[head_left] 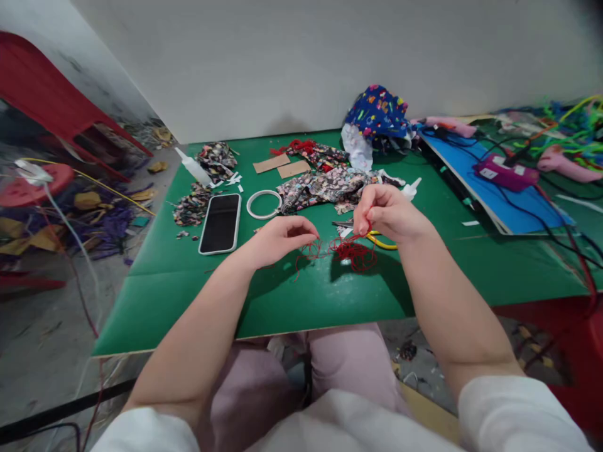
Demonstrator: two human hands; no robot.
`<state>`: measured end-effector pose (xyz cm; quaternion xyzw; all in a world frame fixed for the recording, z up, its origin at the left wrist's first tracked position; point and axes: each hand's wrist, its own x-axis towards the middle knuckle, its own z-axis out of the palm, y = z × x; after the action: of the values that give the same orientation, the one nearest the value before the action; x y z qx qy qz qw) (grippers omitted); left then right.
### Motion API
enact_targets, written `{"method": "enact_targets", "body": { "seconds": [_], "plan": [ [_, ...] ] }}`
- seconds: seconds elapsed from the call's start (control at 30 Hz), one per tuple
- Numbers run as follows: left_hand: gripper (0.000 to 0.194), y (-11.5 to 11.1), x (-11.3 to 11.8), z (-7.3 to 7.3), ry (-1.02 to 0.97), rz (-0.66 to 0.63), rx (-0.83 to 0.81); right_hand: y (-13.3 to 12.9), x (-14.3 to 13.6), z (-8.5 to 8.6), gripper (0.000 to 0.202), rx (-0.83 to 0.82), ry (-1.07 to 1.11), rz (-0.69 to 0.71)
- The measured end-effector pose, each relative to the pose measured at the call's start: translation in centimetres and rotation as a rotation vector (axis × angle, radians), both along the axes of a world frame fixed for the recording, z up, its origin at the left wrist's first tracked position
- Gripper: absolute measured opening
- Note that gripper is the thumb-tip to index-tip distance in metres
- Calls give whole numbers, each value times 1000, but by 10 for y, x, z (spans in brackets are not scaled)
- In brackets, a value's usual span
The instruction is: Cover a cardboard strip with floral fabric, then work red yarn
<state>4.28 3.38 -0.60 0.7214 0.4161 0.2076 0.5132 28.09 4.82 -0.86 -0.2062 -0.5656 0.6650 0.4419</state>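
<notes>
A loose tangle of red thread (353, 254) hangs just over the green tabletop between my two hands. My right hand (384, 213) pinches the thread at the top of the tangle, fingers closed. Strands run left to my left hand (287, 238), whose thumb and fingertips are pressed together on the thread. Behind my right hand lie yellow-handled scissors (384, 242), partly covered by it. Dark floral fabric (311, 188) is heaped just beyond the hands. To the left are a white ring (264, 204) and a phone (220, 224) with a dark screen.
A squeeze bottle (194, 167) leans by floral scraps at the back left, near brown card pieces (282, 166). Blue patterned cloth (380, 116) is bunched at the back. On the right, a blue board (499, 182) bears pink glue guns (452, 125) and trailing cables. A red chair (61, 94) stands left.
</notes>
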Motion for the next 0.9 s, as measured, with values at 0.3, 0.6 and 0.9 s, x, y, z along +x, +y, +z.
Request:
{"method": "enact_targets", "body": {
  "seconds": [0.3,0.6,0.9],
  "plan": [
    [31,-4,-13,2,614,-244,264,8,9,-13,22,-83,54,41],
    [37,-19,-1,-9,869,-238,660,8,6,-11,18,-80,-26,60],
    [22,-29,18,-15,998,-302,719,8,4,-10,16,-72,-76,23]
  ]
}}
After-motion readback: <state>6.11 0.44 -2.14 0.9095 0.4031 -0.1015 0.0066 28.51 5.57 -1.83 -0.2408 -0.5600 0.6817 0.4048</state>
